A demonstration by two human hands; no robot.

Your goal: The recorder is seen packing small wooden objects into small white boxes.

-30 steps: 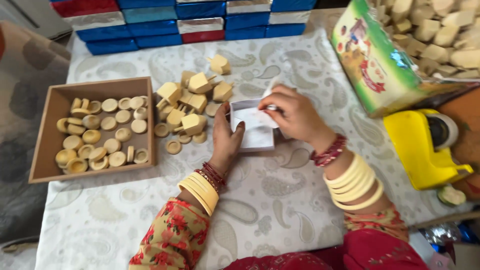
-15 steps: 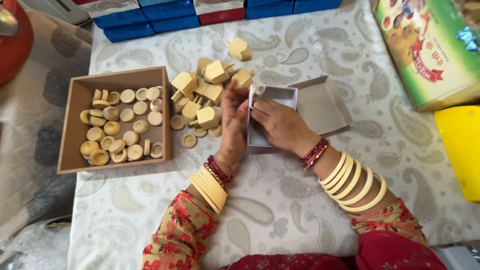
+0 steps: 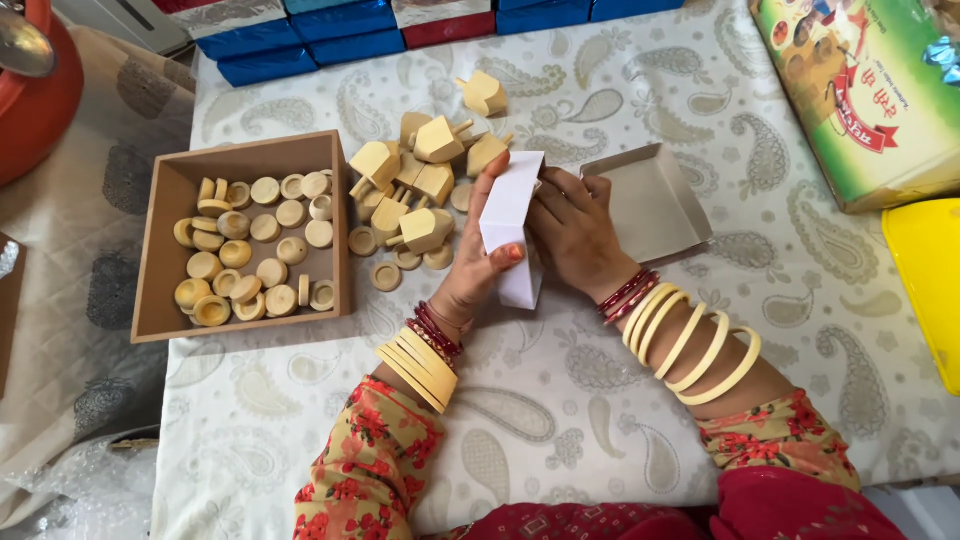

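1. Tray [image 3: 160,262] of brown board, at the far left on the paisley tablecloth [image 3: 620,400]; it holds pale wooden discs [image 3: 250,255] lying loose on its floor.
2. Pile of wooden spinning tops [image 3: 415,185] just right of the tray, with a few stray discs at its lower edge and one top lying apart above it. The pile sits close behind the left hand's knuckles and is the nearest clutter on that side.
3. Left hand [image 3: 478,262]: fingers closed around the left face of the small white box [image 3: 512,230], thumb tip pressed on its front, palm turned toward the right.
4. Small white box, raised off the cloth between the two hands. Its long axis runs from upper right to lower left, tilted toward the person; its lower end comes down close to the cloth.
5. Right hand [image 3: 578,235]: fingers together and laid against the box's right face, tips touching its upper part. Both hands touch the box; neither is nearer.
6. Grey box lid [image 3: 650,205], lying open side up just right of the right hand, touching neither the hand nor the box.
7. Green printed carton [image 3: 850,95] and yellow container [image 3: 925,285] at the far right, well apart from the hands.
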